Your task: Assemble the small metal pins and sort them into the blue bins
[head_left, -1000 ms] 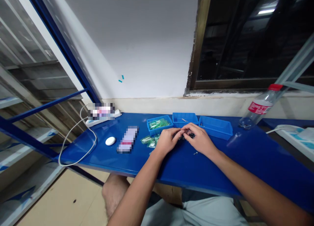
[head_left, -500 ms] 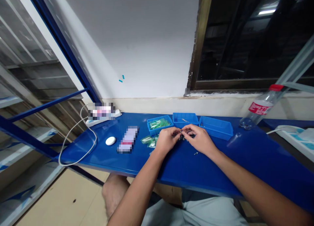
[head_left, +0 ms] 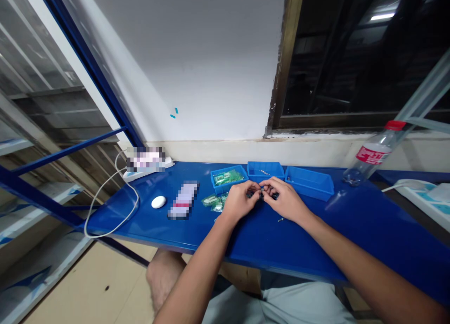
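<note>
My left hand and my right hand meet fingertip to fingertip above the blue table. Both are closed in a pinch around something small and dark, too hidden by the fingers to name. Under and between them lie more small dark pieces, mostly covered. A small metal piece rests on the table just below my right hand. Beside my left hand are green packets in clear wrapping. Behind the hands stand a blue bin holding similar packets and a middle blue bin with a thin metal item inside.
Another blue bin stands behind my right hand. Further right is a red-capped plastic bottle, with a power strip beyond. On the left are a blurred-out phone-like object, a white oval object and a looping white cable.
The fingers of my right hand have curled and shifted slightly at the pinch point. My left hand stays almost in place, and the bins and packets have not moved.
</note>
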A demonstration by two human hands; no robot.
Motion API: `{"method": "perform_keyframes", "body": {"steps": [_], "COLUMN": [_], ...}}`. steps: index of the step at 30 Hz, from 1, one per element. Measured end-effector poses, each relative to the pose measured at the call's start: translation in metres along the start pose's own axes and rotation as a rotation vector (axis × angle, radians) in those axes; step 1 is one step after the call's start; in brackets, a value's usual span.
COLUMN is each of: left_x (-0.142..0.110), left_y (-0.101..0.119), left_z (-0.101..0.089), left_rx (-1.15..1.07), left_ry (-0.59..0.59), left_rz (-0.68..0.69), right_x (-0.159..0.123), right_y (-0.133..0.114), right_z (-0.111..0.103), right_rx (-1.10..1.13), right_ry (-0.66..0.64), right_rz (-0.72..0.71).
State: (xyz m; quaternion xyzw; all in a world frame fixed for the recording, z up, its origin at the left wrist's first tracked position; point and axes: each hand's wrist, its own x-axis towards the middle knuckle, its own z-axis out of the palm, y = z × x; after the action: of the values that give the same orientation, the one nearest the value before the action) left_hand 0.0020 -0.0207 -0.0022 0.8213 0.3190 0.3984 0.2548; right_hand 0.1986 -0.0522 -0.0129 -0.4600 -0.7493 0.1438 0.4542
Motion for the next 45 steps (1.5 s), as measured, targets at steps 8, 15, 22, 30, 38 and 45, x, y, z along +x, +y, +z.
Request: {"method": "perform_keyframes", "body": {"steps": [8, 15, 22, 30, 38, 45], "left_x": [-0.001, -0.001, 0.000, 0.000, 0.001, 0.000], "left_y": [0.010, 0.009, 0.001, -0.008, -0.007, -0.002], "left_z": [-0.004, -0.005, -0.003, 0.001, 0.001, 0.000], "left_rx": [0.080, 0.058, 0.052, 0.060, 0.036, -0.009], "left_ry": [-0.059, -0.093, -0.055, -0.045, -0.032, -0.003], "left_rz": [-0.037, -0.054, -0.059, -0.052, -0.019, -0.012], "right_x": [0.000, -0.001, -0.001, -0.001, -0.001, -0.001], "right_y": [0.000, -0.002, -0.004, -0.004, 0.003, 0.005], "right_z": [-0.002, -0.002, -0.001, -0.001, 0.003, 0.003], "right_rx": [-0.029, -0.024, 0.009, -0.015, 0.011, 0.034], "right_ry": [0.036, 0.012, 0.016, 0.026, 0.019, 0.003], "right_rz": [-0.015, -0.023, 0.007, 0.066, 0.068, 0.039]}}
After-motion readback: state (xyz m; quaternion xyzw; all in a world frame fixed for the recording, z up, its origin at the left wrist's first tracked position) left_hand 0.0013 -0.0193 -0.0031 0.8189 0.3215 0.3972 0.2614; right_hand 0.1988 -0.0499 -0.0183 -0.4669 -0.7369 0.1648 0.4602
